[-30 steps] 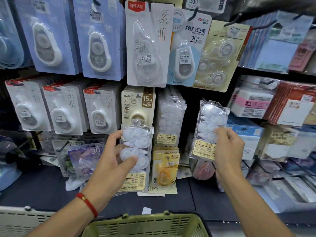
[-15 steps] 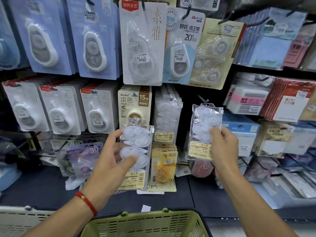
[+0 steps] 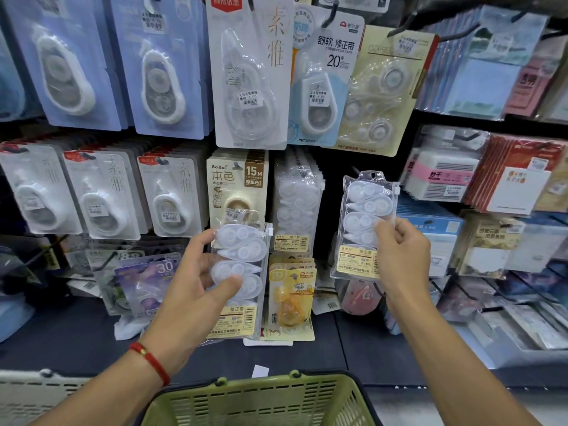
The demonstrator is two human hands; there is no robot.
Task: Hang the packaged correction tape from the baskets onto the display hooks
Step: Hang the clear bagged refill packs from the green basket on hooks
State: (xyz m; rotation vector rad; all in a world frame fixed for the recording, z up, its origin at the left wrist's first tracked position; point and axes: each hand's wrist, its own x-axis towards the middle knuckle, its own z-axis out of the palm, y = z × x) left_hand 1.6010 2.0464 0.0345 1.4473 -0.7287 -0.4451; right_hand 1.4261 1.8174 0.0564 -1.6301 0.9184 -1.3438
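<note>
Two clear packs of correction tape are up in front of the display, one in each hand. The left hand grips the left pack from its left side, thumb pressed across the front, fingers curled behind. That pack stands upright, long axis vertical, yellow label at the bottom, its top overlapping the tan 15M card hanging behind it. A red cord circles the left wrist.

The right hand pinches the right pack at its lower right edge, thumb on the front. This pack is also upright, leaning slightly, hang hole at the top and label low. It sits in the dark gap right of the hanging row of clear packs, a little higher than the left pack. I cannot tell whether its hole is on a hook.

Below, near the viewer, the rim of a green basket shows at centre, with a white basket at the far left edge. Blue carded tapes hang along the top row.
</note>
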